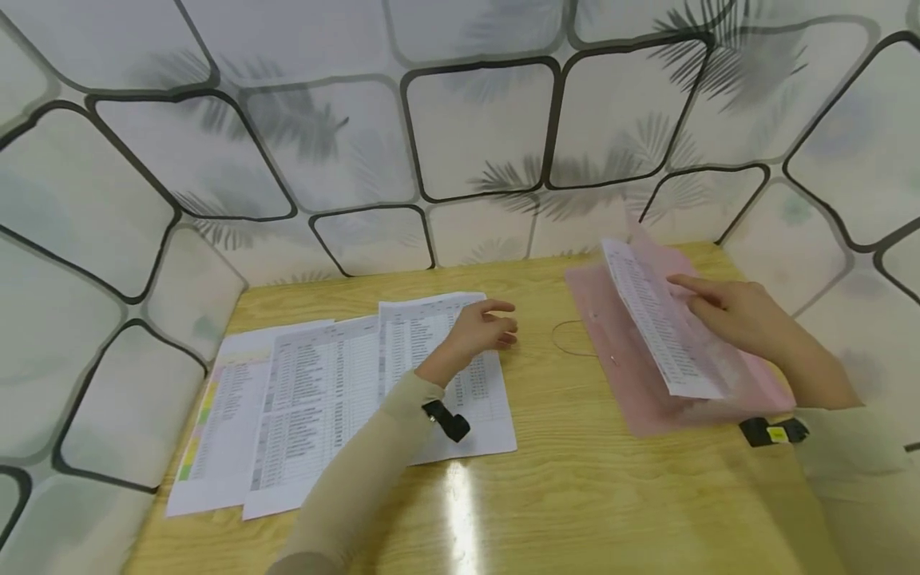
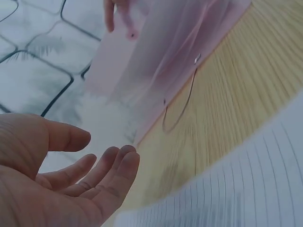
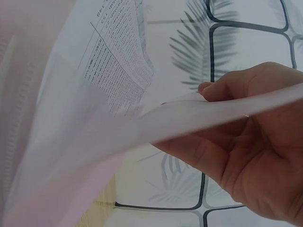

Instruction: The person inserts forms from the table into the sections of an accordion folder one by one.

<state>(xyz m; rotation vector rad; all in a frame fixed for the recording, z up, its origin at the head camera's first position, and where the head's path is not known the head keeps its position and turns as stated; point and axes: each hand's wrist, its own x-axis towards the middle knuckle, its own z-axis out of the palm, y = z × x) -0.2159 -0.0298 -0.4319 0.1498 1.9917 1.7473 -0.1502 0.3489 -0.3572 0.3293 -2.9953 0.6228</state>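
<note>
My left hand [image 1: 492, 323] hovers over the right edge of the rightmost of three overlapping printed sheets [image 1: 323, 399] on the wooden table [image 1: 575, 479]. Its fingers [image 2: 109, 170] are loosely curled and hold nothing, with a lined sheet [image 2: 236, 189] below them. My right hand [image 1: 711, 307] pinches a printed sheet [image 1: 657, 327] and holds it tilted up out of an opened pink translucent folder [image 1: 600, 319]. In the right wrist view the thumb and fingers [image 3: 222, 92] grip the sheet's edge [image 3: 213, 116], and the printed table [image 3: 118, 71] shows behind.
A thin elastic loop [image 1: 568, 339] from the folder lies on the wood between both hands, also visible as a loop [image 2: 182, 106] beside the folder [image 2: 156, 71]. Patterned panel walls [image 1: 474, 128] close in the desk at the back and both sides.
</note>
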